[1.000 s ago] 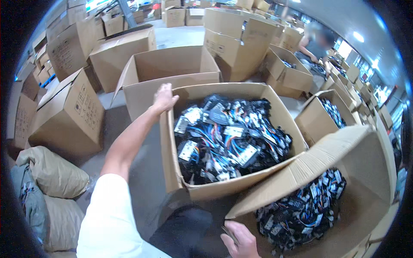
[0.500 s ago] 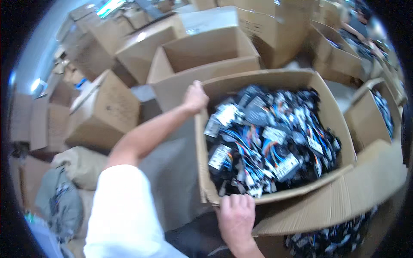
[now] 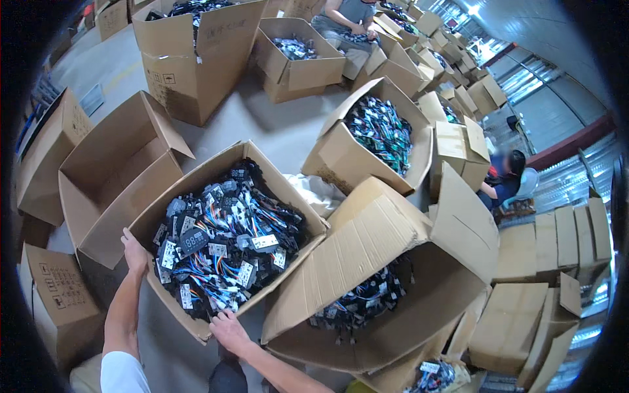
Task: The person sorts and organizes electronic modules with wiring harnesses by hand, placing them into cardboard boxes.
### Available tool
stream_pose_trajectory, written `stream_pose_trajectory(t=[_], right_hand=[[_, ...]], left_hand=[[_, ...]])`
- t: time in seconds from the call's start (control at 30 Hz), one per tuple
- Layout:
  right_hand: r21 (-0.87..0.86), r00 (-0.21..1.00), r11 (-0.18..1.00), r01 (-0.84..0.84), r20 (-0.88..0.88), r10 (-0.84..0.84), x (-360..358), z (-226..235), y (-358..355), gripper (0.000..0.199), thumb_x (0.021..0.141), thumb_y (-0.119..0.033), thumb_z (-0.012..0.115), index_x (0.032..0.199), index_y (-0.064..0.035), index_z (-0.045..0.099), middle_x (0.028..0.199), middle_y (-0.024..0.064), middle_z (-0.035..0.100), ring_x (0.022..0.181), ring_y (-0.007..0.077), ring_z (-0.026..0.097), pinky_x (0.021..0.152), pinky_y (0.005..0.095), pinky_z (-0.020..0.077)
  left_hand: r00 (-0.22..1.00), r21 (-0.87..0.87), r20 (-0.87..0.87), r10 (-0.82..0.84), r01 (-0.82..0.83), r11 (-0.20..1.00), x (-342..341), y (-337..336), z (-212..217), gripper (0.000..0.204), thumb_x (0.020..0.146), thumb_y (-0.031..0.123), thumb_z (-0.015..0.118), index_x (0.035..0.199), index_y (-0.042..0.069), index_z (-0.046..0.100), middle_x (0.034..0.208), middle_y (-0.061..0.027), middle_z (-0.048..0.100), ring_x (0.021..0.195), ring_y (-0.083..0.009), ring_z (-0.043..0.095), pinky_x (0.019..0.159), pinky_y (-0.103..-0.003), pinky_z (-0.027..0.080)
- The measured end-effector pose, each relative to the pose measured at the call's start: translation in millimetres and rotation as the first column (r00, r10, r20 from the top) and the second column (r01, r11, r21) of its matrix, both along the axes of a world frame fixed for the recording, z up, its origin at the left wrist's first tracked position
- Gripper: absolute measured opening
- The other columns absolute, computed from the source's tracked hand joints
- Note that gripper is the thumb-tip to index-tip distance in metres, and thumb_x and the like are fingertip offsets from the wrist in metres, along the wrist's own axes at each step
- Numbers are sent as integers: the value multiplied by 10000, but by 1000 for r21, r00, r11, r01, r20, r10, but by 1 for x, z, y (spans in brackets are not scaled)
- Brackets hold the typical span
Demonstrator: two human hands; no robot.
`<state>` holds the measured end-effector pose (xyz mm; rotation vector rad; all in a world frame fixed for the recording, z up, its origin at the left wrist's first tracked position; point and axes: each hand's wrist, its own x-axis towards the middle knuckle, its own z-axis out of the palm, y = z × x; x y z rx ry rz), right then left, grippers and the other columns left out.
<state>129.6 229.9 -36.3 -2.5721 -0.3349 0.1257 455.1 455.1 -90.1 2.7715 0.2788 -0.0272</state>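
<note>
An open cardboard box (image 3: pixel 282 188) stands in front of me, filled with a heap of small black display modules (image 3: pixel 193 242) with coloured wires, white plugs and pale circuit boards. My left hand (image 3: pixel 135 253) is closed over the box's left rim. At the near corner, my right hand (image 3: pixel 230 333) is closed on the rim, its fingers hooked over the edge beside the wires. Both hands hold the box itself, apart from each other along its near left side.
A tilted carton (image 3: pixel 367 242) with similar modules adjoins the box's right side. An open carton (image 3: pixel 108 196) stands left, another of wired parts (image 3: pixel 380 134) beyond. One person (image 3: pixel 350 16) sits far back, another (image 3: pixel 504 180) at right. Stacked cartons (image 3: pixel 508 321) line the right.
My view has swung to the right, so the box now appears lower and farther left. Both hands are still on its rim, and my left arm looks less stretched out.
</note>
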Motion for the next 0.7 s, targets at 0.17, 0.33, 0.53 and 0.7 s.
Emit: stream_pose_trajectory(t=[0.17, 0.33, 0.53, 0.7], right_hand=[[-47, 1000, 999, 26, -6, -26, 4, 7, 4, 55, 816, -162, 676, 861, -131, 671, 886, 51, 605, 1016, 250, 596, 1088, 427, 380], [-27, 943, 999, 35, -331, -42, -15, 3, -18, 192, 773, -170, 739, 960, -126, 732, 961, 70, 672, 1088, 268, 617, 1138, 474, 337], [170, 937, 984, 47, -349, 15, -10, 37, -11, 297, 844, -252, 703, 1061, -50, 719, 1087, 170, 689, 1115, 365, 628, 1048, 502, 435], [183, 730, 959, 217, -682, -35, -58, 139, -33, 333, 953, -331, 634, 1046, -24, 721, 1043, 217, 729, 1001, 420, 683, 865, 506, 536]], left_hand=[[927, -224, -239, -290, 238, 945, -36, 40, 10, 1166, 736, -70, 739, 1610, 1, -30, 1544, -323, 291, 1334, -485, 483, 1032, -487, 501], [772, -647, -279, -571, 289, 706, -226, -6, 81, 620, 962, 79, 559, 1530, -63, 356, 1376, -272, 585, 1301, -360, 578, 1092, -418, 447], [766, -415, -623, -160, -150, 897, -401, 134, 94, 497, 955, 184, 612, 1359, -102, 571, 1249, -252, 679, 1183, -327, 652, 976, -405, 519], [576, -193, -750, 327, -662, 724, -402, 229, 134, 306, 1007, 193, 538, 800, -6, 645, 675, -136, 624, 554, -254, 593, 488, -442, 448]])
